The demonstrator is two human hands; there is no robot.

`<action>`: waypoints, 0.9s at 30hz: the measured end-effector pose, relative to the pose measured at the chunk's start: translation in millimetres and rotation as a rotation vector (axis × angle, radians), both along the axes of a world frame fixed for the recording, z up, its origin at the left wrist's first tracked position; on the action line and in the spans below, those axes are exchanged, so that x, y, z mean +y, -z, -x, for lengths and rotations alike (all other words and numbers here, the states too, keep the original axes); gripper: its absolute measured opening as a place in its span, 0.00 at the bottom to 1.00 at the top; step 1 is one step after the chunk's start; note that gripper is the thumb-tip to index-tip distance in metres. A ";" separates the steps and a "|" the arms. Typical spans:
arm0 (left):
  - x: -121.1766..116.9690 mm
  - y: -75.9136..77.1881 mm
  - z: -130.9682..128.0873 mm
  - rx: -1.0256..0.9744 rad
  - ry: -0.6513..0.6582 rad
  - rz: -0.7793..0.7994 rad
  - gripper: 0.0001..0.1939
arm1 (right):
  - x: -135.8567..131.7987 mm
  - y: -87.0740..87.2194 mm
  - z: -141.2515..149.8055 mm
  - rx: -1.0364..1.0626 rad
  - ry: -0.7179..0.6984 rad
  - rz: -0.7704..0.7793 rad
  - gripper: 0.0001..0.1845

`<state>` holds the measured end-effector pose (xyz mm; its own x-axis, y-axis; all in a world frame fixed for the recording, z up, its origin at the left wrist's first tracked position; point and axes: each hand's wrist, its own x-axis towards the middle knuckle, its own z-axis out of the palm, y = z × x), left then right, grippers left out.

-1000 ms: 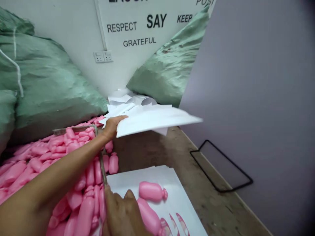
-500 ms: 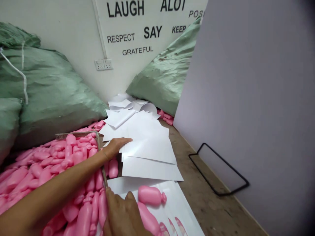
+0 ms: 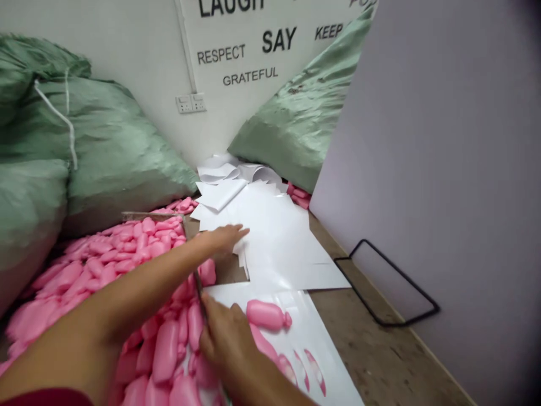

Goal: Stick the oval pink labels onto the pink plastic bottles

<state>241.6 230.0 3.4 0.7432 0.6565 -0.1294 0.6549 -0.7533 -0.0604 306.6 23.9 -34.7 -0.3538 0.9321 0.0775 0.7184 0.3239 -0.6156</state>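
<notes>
My left hand [image 3: 228, 239] reaches over the left edge of a spread stack of white paper sheets [image 3: 279, 237], its fingers stretched out at the top sheets. Closer to me, my right hand [image 3: 230, 338] is curled at the rim [image 3: 196, 282] of a shallow tray; its fingertips are partly hidden. Pink bottle-shaped pieces [image 3: 167, 349] with knobbed ends fill the tray. Beside my right hand, a printed white sheet [image 3: 325, 338] bears pink bottle shapes [image 3: 266, 314] and thin pink-and-white slivers [image 3: 315, 372]; whether these are printed or loose I cannot tell.
Large green sacks [image 3: 122, 146] stand at the left, and another green sack [image 3: 296, 124] leans at the back. Curled paper [image 3: 257, 172] lies by the wall. A black wire frame [image 3: 393, 282] stands against a pale panel [image 3: 443, 169] on the right, over a brown surface [image 3: 372, 361].
The view has shifted, so most things appear farther right. The front white sheets have slid, and one now sticks out to the right. My left hand's fingers have spread slightly; my right hand stays at the rim.
</notes>
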 end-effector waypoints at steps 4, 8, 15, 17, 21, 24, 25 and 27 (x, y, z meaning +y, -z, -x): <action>-29.9 -63.0 13.4 -0.039 -0.116 -0.054 0.35 | 7.8 -20.5 -7.6 0.041 0.015 0.010 0.26; -95.5 -96.0 55.0 -0.195 -0.157 -0.149 0.27 | 7.4 -31.2 -19.4 0.081 0.063 -0.042 0.28; -279.1 -45.2 150.5 -0.466 -0.234 -0.142 0.21 | -25.4 -42.7 -103.3 0.099 0.281 -0.110 0.29; -325.1 -19.6 156.8 -0.515 -0.236 -0.082 0.18 | -41.8 -40.4 -132.0 0.084 0.335 -0.099 0.29; -376.9 13.4 125.6 -0.593 -0.081 -0.053 0.16 | -68.2 -26.5 -174.1 0.020 0.431 -0.077 0.30; -381.3 17.3 85.8 -0.650 0.016 -0.232 0.15 | -80.5 -14.9 -189.4 -0.034 0.477 -0.091 0.29; -380.0 16.8 74.5 -0.666 0.033 -0.311 0.15 | -83.9 -12.1 -191.9 -0.047 0.478 -0.103 0.29; -378.5 18.2 58.9 -0.682 0.060 -0.433 0.15 | -88.9 -7.6 -194.4 -0.068 0.469 -0.145 0.28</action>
